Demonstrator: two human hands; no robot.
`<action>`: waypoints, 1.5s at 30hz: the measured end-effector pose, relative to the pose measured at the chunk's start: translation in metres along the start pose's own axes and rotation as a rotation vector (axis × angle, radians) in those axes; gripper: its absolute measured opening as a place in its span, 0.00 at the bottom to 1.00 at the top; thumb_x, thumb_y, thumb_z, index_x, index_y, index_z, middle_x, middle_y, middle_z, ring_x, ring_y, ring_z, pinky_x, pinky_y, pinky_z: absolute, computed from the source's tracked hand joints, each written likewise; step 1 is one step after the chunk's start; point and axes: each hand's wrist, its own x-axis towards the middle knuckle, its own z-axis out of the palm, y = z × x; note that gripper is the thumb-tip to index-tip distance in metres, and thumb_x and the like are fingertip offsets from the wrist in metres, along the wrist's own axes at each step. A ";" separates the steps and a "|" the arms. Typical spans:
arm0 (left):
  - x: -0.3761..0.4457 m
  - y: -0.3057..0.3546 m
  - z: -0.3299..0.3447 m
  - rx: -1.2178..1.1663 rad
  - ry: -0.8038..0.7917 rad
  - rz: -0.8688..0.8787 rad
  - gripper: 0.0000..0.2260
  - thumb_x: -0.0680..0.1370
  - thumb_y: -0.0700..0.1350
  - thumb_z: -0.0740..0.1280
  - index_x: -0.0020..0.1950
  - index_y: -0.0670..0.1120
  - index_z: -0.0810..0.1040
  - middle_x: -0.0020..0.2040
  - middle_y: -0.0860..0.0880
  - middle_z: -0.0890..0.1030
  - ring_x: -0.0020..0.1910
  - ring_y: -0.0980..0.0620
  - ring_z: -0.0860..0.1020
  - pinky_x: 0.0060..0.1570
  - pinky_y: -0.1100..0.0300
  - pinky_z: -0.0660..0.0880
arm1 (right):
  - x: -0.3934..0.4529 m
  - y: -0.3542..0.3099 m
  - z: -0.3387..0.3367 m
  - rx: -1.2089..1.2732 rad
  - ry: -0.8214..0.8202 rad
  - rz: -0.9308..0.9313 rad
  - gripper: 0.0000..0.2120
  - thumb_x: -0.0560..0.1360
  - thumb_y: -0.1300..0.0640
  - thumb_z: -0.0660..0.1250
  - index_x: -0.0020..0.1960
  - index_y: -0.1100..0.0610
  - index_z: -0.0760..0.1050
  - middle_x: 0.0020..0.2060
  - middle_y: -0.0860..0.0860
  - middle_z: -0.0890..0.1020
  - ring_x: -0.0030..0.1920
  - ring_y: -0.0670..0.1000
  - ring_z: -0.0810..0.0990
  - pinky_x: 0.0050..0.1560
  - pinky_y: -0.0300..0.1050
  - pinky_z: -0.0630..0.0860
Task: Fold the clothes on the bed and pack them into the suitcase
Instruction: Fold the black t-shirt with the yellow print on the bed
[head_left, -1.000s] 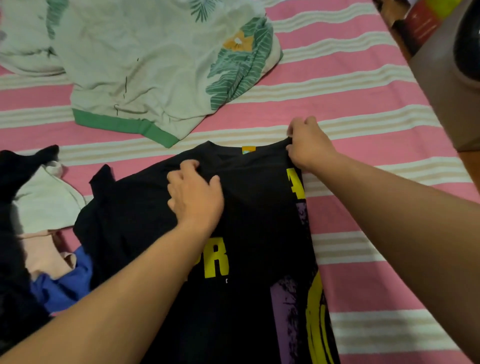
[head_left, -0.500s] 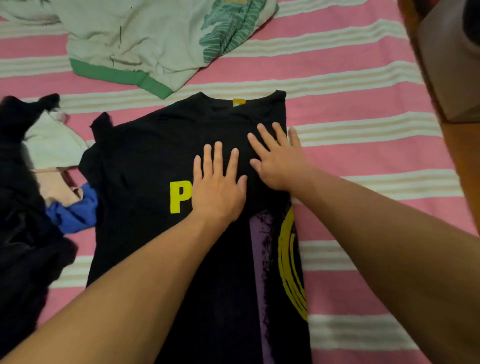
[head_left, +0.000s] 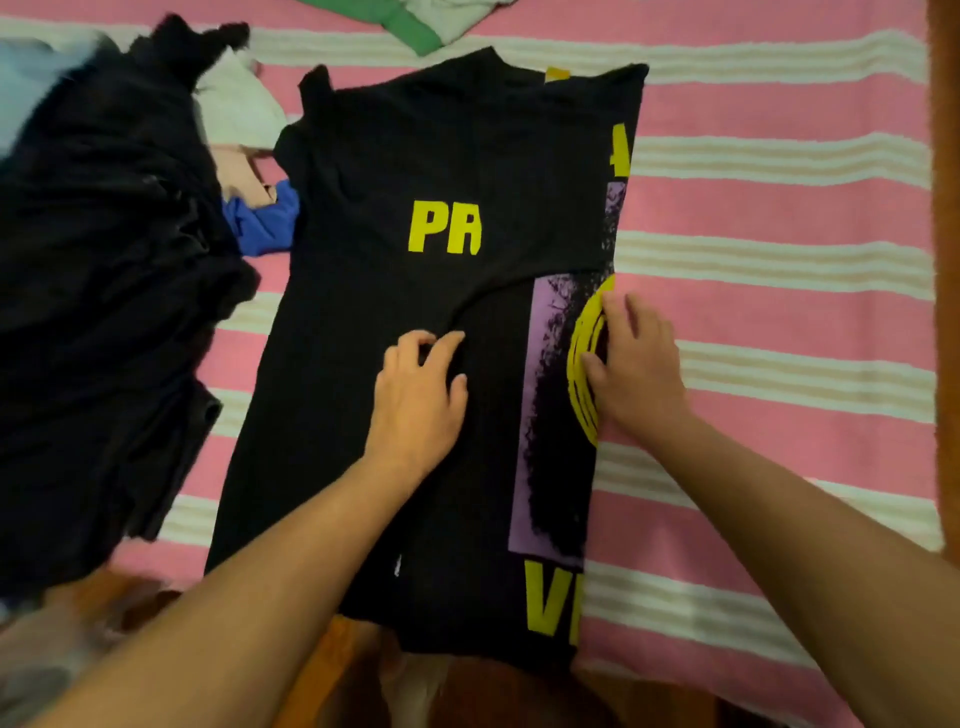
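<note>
Both hands shifted down the black T-shirt (head_left: 415, 171) since earlier, left hand (head_left: 418, 395) fingers curled — bunching a fold, right hand (head_left: 636, 369) pressing flat, gripping nothing, striped bedsheet (head_left: 779, 218) beneath.

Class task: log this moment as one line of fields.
stage: folding | item: black shirt, flat on bed | left hand: pinching fabric | right hand: pressing folded edge | suitcase: unseen

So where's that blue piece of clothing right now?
In the head view, the blue garment lies left of the black T-shirt, wedged between it and the dark clothes pile.
</note>
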 end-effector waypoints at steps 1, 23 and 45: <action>-0.028 -0.003 0.004 -0.042 0.004 -0.086 0.24 0.81 0.52 0.66 0.77 0.51 0.65 0.68 0.47 0.70 0.65 0.49 0.73 0.63 0.48 0.75 | -0.009 -0.003 0.002 0.059 0.025 0.031 0.32 0.77 0.50 0.67 0.76 0.60 0.63 0.67 0.61 0.71 0.65 0.63 0.68 0.67 0.57 0.65; -0.253 -0.080 0.079 -1.356 -0.228 -1.212 0.35 0.71 0.56 0.78 0.73 0.44 0.71 0.65 0.41 0.80 0.62 0.41 0.79 0.58 0.47 0.77 | -0.061 -0.001 0.023 0.724 -0.110 0.499 0.10 0.61 0.53 0.73 0.36 0.51 0.72 0.33 0.55 0.75 0.35 0.52 0.73 0.38 0.50 0.75; -0.292 0.087 0.162 -1.510 0.417 -1.353 0.04 0.82 0.42 0.65 0.55 0.43 0.77 0.33 0.42 0.79 0.27 0.46 0.70 0.31 0.53 0.74 | 0.142 -0.018 -0.066 1.110 -0.150 0.544 0.13 0.79 0.70 0.59 0.43 0.54 0.71 0.34 0.48 0.76 0.22 0.46 0.76 0.24 0.43 0.78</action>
